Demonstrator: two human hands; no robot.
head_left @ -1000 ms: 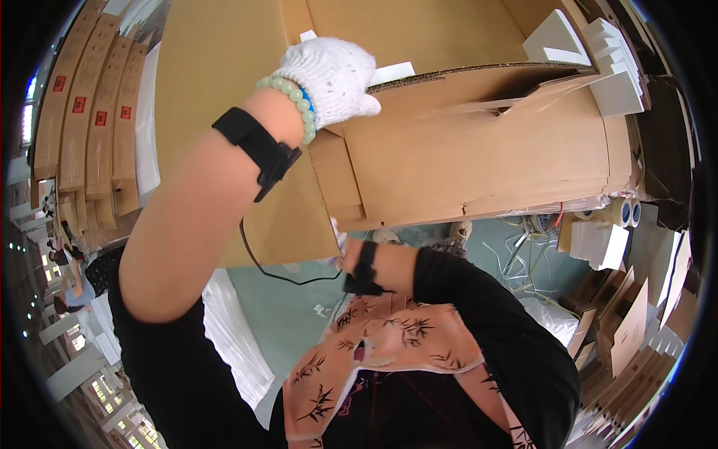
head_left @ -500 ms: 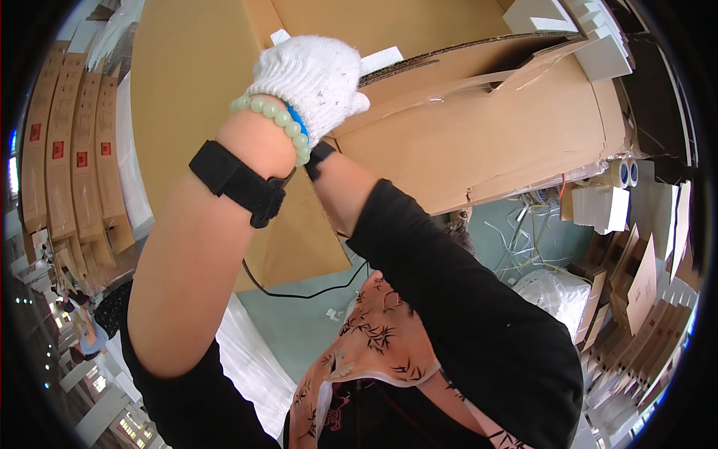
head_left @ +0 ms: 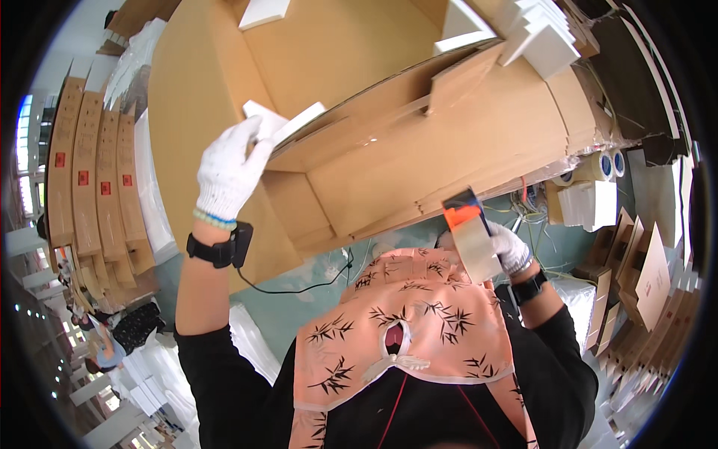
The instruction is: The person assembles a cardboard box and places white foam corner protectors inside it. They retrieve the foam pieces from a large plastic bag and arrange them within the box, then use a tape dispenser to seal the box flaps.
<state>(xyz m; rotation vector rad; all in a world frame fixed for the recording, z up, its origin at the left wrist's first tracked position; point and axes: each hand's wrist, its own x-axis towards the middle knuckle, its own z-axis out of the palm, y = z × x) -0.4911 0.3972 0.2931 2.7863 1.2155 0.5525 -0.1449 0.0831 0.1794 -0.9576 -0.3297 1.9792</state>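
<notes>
The person's left hand (head_left: 230,170), in a white knit glove, reaches up to the near edge of a large cardboard box (head_left: 389,127). Its fingers are curled over the box's flap, next to a white foam block (head_left: 288,123) that sticks out at that corner; the hand seems to press the flap down so that it lies flat and the box stays put. The right hand (head_left: 502,247), also gloved, is low on the right, just below the box's near side. Its fingers are wrapped around a tape dispenser (head_left: 471,232) with an orange part and a roll of brownish tape, held close to the body and apart from the box. More white foam blocks (head_left: 542,41) sit on the far right of the box top. Two tape rolls (head_left: 602,166) lie to the right of the box, and flat cardboard sheets (head_left: 86,187) stand stacked at the far left.
</notes>
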